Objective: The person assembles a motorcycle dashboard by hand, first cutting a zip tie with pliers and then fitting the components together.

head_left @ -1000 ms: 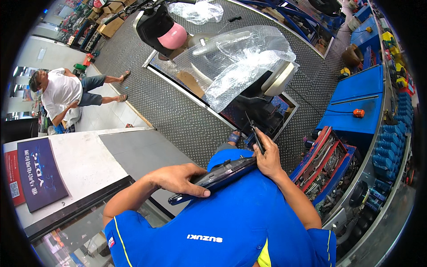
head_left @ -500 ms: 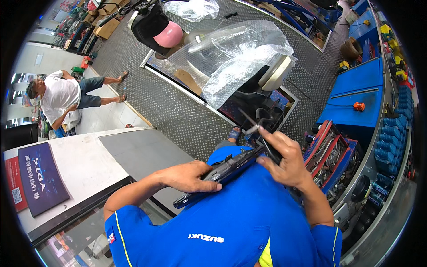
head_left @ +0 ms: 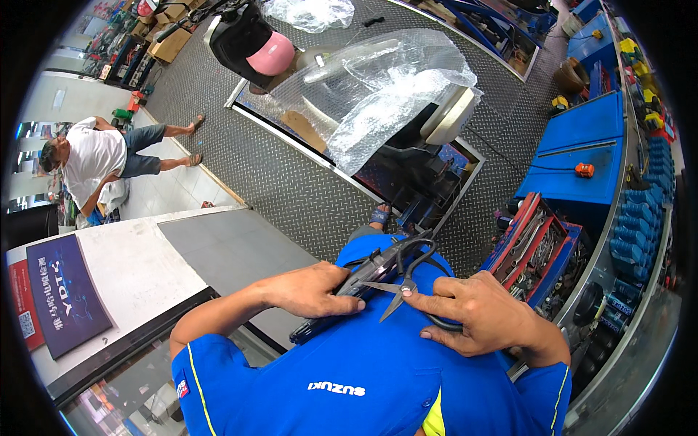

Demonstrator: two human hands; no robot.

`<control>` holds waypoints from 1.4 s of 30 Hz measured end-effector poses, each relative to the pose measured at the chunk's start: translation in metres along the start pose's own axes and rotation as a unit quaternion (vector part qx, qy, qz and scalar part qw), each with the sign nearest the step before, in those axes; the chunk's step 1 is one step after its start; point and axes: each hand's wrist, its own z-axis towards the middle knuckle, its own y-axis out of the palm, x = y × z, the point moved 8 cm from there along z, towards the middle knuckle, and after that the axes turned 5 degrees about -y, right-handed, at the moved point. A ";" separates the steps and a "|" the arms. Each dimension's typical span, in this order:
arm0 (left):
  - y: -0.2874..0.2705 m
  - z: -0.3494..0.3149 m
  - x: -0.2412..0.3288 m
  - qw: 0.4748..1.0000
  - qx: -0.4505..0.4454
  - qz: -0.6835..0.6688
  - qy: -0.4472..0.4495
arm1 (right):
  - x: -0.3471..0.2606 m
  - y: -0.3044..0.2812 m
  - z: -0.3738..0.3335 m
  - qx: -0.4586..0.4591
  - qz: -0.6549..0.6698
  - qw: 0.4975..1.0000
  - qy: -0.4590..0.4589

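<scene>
My left hand [head_left: 309,291] is closed on a long, dark plastic part [head_left: 372,272], held slantwise against my blue shirt, with the thumb along its near side. What kind of part it is I cannot make out. In my right hand [head_left: 480,312] is a pair of scissors [head_left: 393,304] with black loop handles. Its blades are spread and point left, one of them reaching the edge of the dark part. One handle loop stands free above the fingers; the other lies under them, partly hidden.
Ahead, a scooter draped in bubble wrap [head_left: 392,87] stands on a lift platform. A red tool tray [head_left: 520,236] with several wrenches is at my right, near blue cabinets [head_left: 578,171]. A white and grey counter [head_left: 203,251] lies left. Another person [head_left: 98,152] stands beyond it.
The scissors have swung from pointing up and away to pointing left beside the dark part, their blades now spread. My right hand has come lower; my left hand keeps its hold.
</scene>
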 end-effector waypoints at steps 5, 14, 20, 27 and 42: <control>0.001 0.000 -0.001 1.000 0.008 -0.006 0.000 | -0.002 0.003 0.004 -0.017 0.004 1.000 -0.002; 0.003 0.001 -0.004 1.000 0.026 -0.005 0.007 | -0.006 0.009 0.006 -0.028 -0.018 0.999 0.027; 0.014 0.000 0.003 0.998 0.047 -0.025 0.040 | -0.013 0.014 0.004 -0.071 -0.015 0.997 0.028; 0.023 0.002 0.001 0.998 0.058 -0.030 0.012 | -0.019 0.019 0.004 -0.129 -0.047 0.991 0.005; 0.031 0.003 0.005 0.998 0.056 0.005 0.025 | -0.018 0.019 0.011 -0.179 -0.045 0.983 -0.013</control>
